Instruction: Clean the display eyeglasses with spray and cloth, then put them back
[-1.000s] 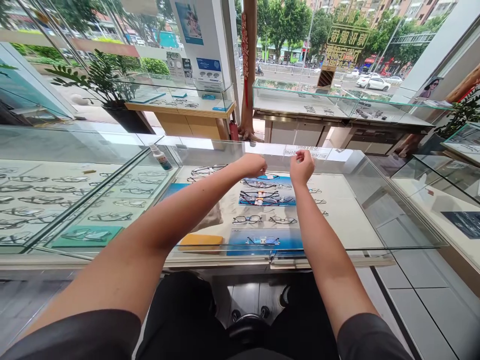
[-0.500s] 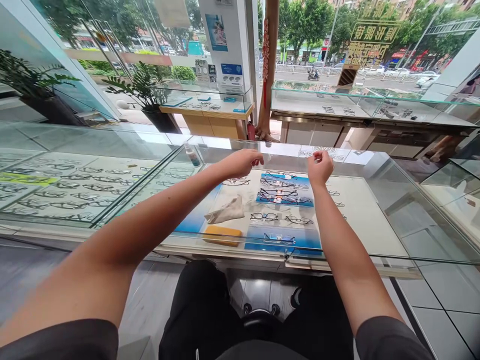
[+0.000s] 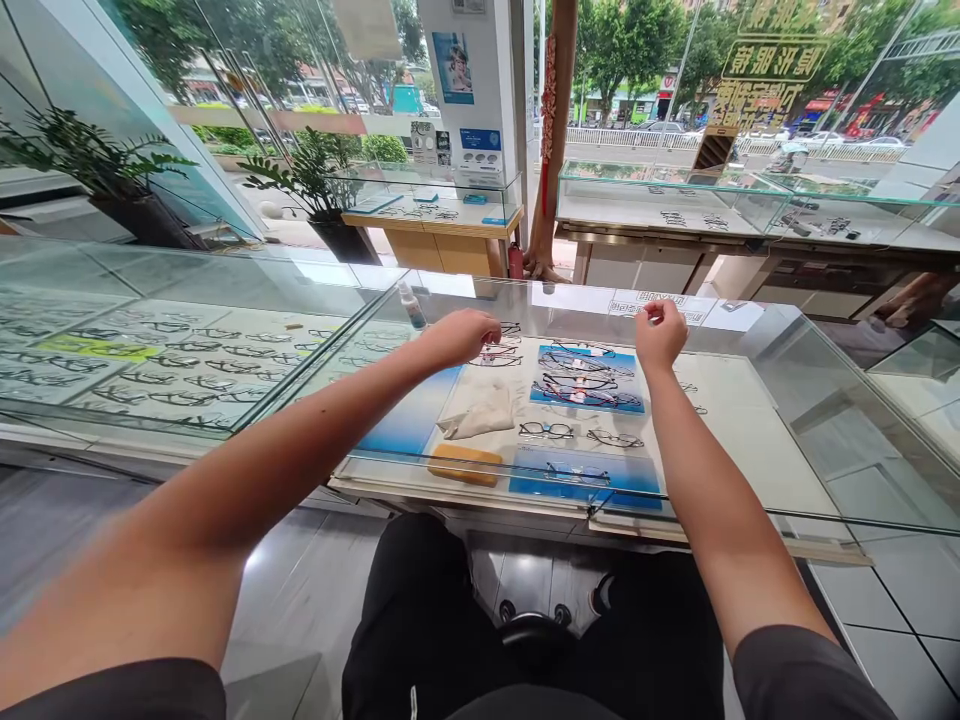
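Over the back left of the glass display case [image 3: 720, 400], my left hand [image 3: 463, 336] hovers with its fingers curled in and downward. Nothing shows in those fingers. Just below and beside it are several eyeglasses frames [image 3: 501, 358]. Across from it, my right hand [image 3: 662, 334] is raised in a loose fist, with no object visible in it. Between the hands, stacked eyeglasses [image 3: 581, 388] lie on a blue card under the glass. Two more pairs of glasses [image 3: 546, 431] rest in front of these, and another pair [image 3: 576, 473] lies on a second blue card.
A beige cloth [image 3: 476, 412] and a yellow glasses case [image 3: 465, 464] lie at the left front of the counter. Behind them stands a spray bottle [image 3: 412, 306]. Another showcase [image 3: 150, 350] full of eyeglasses adjoins on the left. Under the counter is a wheeled stool base [image 3: 534, 628].
My left hand has moved left, away from my right hand, uncovering more of the frames beside it. The right hand stays nearly still. The whole view has shifted slightly.
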Tool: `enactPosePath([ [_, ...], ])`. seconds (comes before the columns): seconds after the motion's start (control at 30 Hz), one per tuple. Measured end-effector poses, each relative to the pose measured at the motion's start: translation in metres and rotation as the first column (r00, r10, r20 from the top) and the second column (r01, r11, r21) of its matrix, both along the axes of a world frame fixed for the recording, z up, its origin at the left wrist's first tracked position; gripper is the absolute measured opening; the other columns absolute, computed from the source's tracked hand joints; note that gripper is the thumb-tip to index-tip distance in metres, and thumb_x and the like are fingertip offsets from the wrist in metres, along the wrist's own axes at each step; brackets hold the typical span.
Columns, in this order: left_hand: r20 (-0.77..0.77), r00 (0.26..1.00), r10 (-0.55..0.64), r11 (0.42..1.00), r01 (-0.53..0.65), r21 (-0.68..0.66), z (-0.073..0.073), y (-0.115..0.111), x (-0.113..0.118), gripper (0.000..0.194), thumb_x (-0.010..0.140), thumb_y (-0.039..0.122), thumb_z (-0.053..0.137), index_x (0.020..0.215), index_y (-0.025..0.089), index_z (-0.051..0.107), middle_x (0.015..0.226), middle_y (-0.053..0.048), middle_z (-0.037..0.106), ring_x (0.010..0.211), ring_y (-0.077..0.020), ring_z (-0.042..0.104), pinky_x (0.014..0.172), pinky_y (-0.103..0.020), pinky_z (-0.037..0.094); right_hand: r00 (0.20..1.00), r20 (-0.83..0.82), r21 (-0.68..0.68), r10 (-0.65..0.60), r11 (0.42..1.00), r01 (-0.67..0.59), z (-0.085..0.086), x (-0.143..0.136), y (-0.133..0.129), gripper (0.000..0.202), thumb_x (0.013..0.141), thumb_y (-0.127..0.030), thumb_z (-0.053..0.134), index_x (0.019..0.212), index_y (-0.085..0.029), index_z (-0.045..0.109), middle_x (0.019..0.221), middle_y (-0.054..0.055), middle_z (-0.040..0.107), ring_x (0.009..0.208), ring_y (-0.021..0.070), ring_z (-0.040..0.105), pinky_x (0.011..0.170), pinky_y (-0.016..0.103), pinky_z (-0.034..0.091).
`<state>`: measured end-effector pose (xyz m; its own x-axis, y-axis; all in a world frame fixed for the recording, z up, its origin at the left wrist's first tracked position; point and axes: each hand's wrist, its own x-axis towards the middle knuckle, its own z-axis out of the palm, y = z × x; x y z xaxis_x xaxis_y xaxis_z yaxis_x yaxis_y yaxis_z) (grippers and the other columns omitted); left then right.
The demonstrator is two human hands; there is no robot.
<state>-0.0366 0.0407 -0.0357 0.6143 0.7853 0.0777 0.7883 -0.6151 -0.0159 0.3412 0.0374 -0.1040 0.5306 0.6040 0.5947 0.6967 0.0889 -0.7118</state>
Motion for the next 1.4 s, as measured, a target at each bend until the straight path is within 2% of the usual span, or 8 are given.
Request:
enactPosePath([
  [0.13,-0.074,0.997,0.028,1.0,-0.029,-0.005,0.002,-0.006,0.005,0.035,0.088,0.007,0.056,0.103,0.022,0.084,0.113,-0.009,0.083,0.097,-0.0243,0.073,0.083,-0.035,0.048,1.0,-0.004,-0.002,0.003,1.0,-0.003,0.0,0.0,-0.001,0.008,0.087,-0.021,0.057,0.091,-0.026,0.062,0.088,0.003,0.074,0.093,0.0269,0.063,0.104,0.048,0.042],
  [0.3,-0.241,0.97,0.041,0.998,-0.029,0.053,0.003,-0.013,0.007,0.021,0.09,0.022,0.068,0.098,0.024,0.087,0.113,-0.01,0.083,0.105,-0.0288,0.074,0.091,-0.039,0.047,1.0,0.013,-0.003,0.009,1.0,-0.009,0.0,0.0,-0.001,0.008,0.086,-0.022,0.056,0.091,-0.026,0.061,0.088,0.003,0.074,0.094,0.0274,0.063,0.103,0.048,0.042],
  [0.6,-0.258,0.965,0.048,0.998,-0.034,0.058,-0.003,-0.013,0.008,0.024,0.093,0.018,0.065,0.097,0.023,0.088,0.111,-0.011,0.083,0.104,-0.0282,0.073,0.087,-0.037,0.045,1.0,0.023,-0.01,0.009,1.0,-0.009,-0.001,0.0,0.0,0.007,0.087,-0.023,0.057,0.091,-0.026,0.061,0.086,0.003,0.073,0.094,0.0272,0.063,0.102,0.047,0.043],
  [0.8,-0.252,0.967,0.026,1.0,-0.027,-0.002,0.004,-0.018,0.005,0.015,0.088,0.02,0.069,0.088,0.023,0.084,0.105,-0.009,0.084,0.097,-0.0275,0.073,0.086,-0.037,0.043,1.0,0.005,-0.006,0.016,1.0,-0.016,-0.003,0.001,0.001,0.007,0.088,-0.024,0.057,0.093,-0.026,0.062,0.089,0.003,0.076,0.096,0.0277,0.064,0.104,0.048,0.042],
  [0.97,0.023,0.993,0.112,0.992,-0.111,-0.051,0.021,-0.018,0.005,0.009,0.082,0.025,0.072,0.078,0.022,0.08,0.085,-0.005,0.081,0.084,-0.0238,0.07,0.092,-0.041,0.041,1.0,0.0,0.003,0.015,1.0,-0.015,-0.003,0.0,0.003,0.006,0.087,-0.024,0.059,0.091,-0.026,0.063,0.088,0.003,0.076,0.093,0.0271,0.064,0.105,0.048,0.043],
  [1.07,0.276,0.95,0.149,0.986,-0.122,-0.111,0.033,-0.017,0.014,0.012,0.08,0.031,0.073,0.075,0.022,0.078,0.075,-0.003,0.076,0.075,-0.0203,0.066,0.089,-0.04,0.042,1.0,0.001,0.012,0.03,0.999,-0.03,-0.002,-0.003,0.003,0.006,0.087,-0.024,0.059,0.09,-0.026,0.063,0.087,0.003,0.076,0.093,0.0272,0.064,0.105,0.048,0.043],
  [1.23,0.67,0.735,0.103,0.987,0.005,-0.158,0.038,-0.016,0.041,0.019,0.078,0.038,0.074,0.076,0.019,0.077,0.076,-0.004,0.074,0.074,-0.0189,0.063,0.079,-0.036,0.046,0.998,-0.003,0.017,0.062,0.998,-0.062,0.002,-0.009,-0.001,0.007,0.087,-0.025,0.059,0.091,-0.025,0.063,0.088,0.004,0.076,0.091,0.0262,0.063,0.106,0.048,0.043],
  [1.4,0.853,0.515,0.084,0.986,0.083,-0.147,0.023,-0.006,0.07,0.024,0.078,0.042,0.079,0.076,0.018,0.076,0.078,-0.005,0.076,0.077,-0.0191,0.064,0.079,-0.035,0.048,0.995,-0.004,0.027,0.104,0.994,-0.103,0.007,-0.015,-0.006,0.007,0.087,-0.026,0.059,0.09,-0.025,0.064,0.088,0.004,0.075,0.091,0.0263,0.063,0.106,0.048,0.044],
])
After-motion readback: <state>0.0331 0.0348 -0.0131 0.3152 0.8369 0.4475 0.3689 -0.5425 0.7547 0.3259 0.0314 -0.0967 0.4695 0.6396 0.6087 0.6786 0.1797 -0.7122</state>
